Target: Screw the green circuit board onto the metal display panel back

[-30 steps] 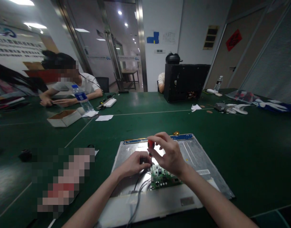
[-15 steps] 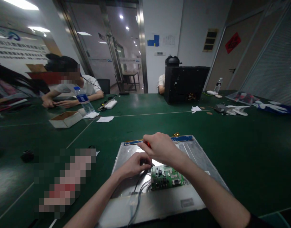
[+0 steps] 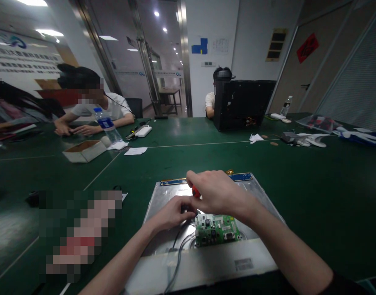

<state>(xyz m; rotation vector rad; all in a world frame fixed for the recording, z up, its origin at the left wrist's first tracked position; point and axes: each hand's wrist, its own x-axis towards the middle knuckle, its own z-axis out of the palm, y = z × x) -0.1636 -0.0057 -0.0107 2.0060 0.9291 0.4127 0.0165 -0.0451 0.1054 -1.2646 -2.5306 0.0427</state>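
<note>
By the green circuit board [image 3: 218,230], the right hand [image 3: 217,192], now rolled over, holds a red rounded handle [image 3: 195,191], likely mid-turn; left hand [image 3: 175,214]: grip unclear.

Dim view, glaring ceiling lights [image 3: 49,32], stretched edges

Green table [image 3: 323,192]: metal panel [image 3: 212,262], open box [image 3: 88,153], black casing [image 3: 245,102].

Free room right of panel [image 3: 212,259], cables [image 3: 178,260] front-left
</note>
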